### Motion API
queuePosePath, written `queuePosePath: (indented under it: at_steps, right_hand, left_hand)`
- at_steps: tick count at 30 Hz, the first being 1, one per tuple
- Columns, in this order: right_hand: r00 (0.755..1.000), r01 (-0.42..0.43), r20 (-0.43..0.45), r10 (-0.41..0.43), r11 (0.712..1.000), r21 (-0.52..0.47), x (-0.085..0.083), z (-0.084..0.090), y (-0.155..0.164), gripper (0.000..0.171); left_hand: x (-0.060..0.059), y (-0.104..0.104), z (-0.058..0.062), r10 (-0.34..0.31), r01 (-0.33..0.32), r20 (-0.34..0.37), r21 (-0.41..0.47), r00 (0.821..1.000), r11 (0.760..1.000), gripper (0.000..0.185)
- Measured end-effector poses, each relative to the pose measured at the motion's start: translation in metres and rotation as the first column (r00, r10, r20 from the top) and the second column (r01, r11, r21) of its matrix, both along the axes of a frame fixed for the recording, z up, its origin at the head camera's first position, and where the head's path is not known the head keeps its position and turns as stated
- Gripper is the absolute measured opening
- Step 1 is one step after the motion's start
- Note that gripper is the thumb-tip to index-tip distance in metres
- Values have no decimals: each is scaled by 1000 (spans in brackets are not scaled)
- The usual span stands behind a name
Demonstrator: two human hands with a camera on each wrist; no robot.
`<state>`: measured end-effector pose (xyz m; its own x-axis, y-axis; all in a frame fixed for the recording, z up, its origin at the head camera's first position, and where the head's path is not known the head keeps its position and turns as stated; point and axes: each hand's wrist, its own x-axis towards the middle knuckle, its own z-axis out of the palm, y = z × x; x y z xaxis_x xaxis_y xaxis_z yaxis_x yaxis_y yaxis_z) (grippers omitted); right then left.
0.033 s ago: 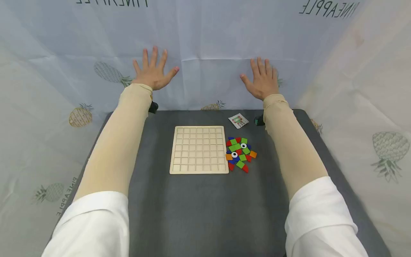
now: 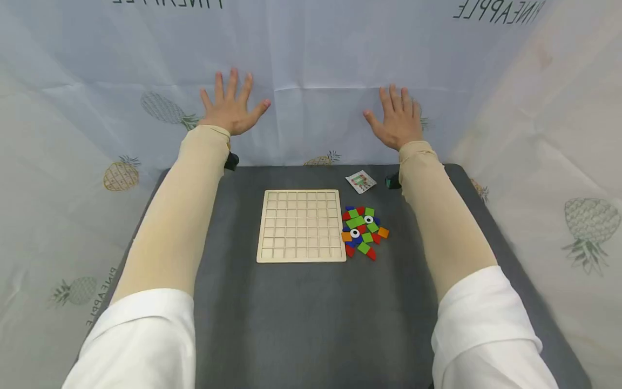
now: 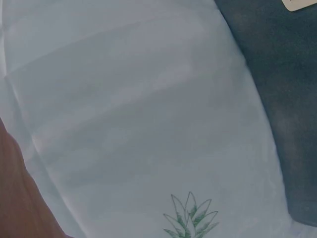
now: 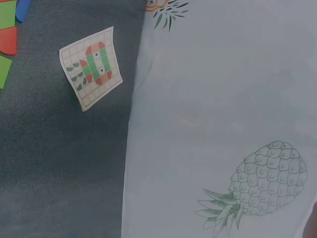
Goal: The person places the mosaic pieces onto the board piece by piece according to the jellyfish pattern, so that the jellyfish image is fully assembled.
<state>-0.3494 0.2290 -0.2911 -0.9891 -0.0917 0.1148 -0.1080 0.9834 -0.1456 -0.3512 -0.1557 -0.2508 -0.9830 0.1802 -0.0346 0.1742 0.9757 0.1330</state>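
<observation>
Here, left hand (image 2: pixel 230 112) and right hand (image 2: pixel 398 123), fingers (image 2: pixel 232 85) apart, show against pineapple-print cloth (image 2: pixel 316 119) bordering a dark table (image 2: pixel 291 313).

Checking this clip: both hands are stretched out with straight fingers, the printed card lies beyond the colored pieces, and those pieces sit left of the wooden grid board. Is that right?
Not quite: the head view shows the colored pieces right of the wooden grid board. The left hand, right hand and printed card are as you describe.
</observation>
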Motion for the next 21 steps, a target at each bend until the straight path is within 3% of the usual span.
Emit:
queuePosePath:
  at_steps: [5,8,13,18,21]
  right_hand:
    - [1000,6,20,-5,997,-73,7,7,4,75]
    - [998,-40,46,49,985,-168,16,9,5,69]
    - [972,-143,138,192,941,-308,45,-2,11,54]
    - [951,-143,200,234,913,-383,80,-27,19,45]
    - [939,-124,244,244,897,-423,97,-47,16,40]
  left_hand:
    - [0,0,4,-35,35,-29,6,999,999,79]
    - [8,-7,3,-63,64,-69,14,996,998,79]
    - [40,-25,-13,-101,106,-115,37,988,994,80]
    - [76,-36,-36,-132,146,-128,114,983,983,80]
    - [101,-44,-55,-168,185,-96,208,981,961,82]
